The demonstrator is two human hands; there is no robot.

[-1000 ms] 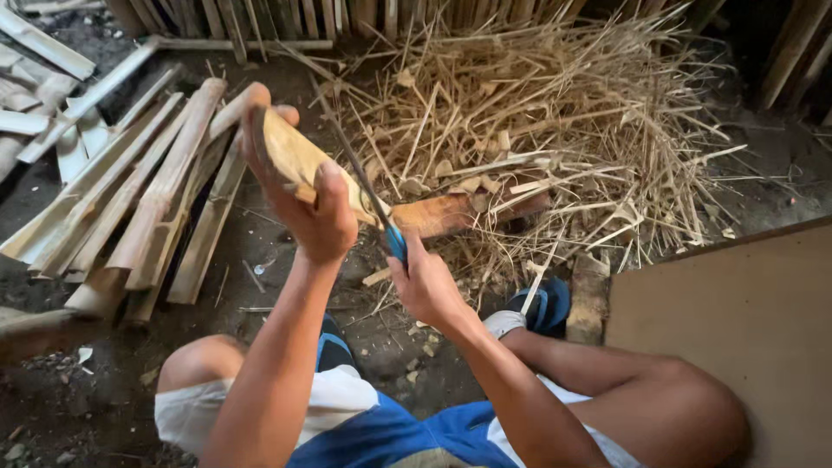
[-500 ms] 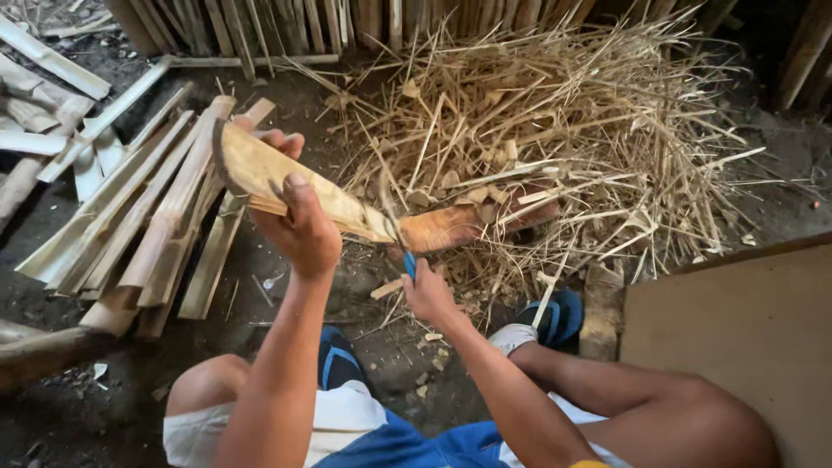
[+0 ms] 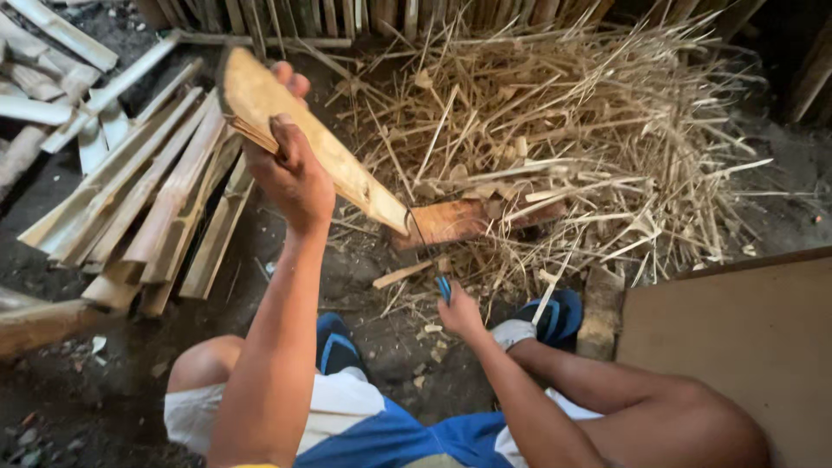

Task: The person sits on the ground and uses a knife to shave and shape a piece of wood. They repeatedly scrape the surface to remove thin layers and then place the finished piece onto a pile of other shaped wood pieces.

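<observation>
Bamboo slat (image 3: 321,147) looks stiff, light, splintery; left hand (image 3: 290,173) grip clamped around its far end, right hand (image 3: 459,310) grip closed on blue-handled knife (image 3: 431,260).

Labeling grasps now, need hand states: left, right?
Left hand: closed, holding the split bamboo slat.
Right hand: closed on the blue-handled knife.

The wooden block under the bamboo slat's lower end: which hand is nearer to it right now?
Right. The right hand grips a blue-handled knife just below the wooden block; the left hand holds the bamboo slat higher up, farther away.
</observation>
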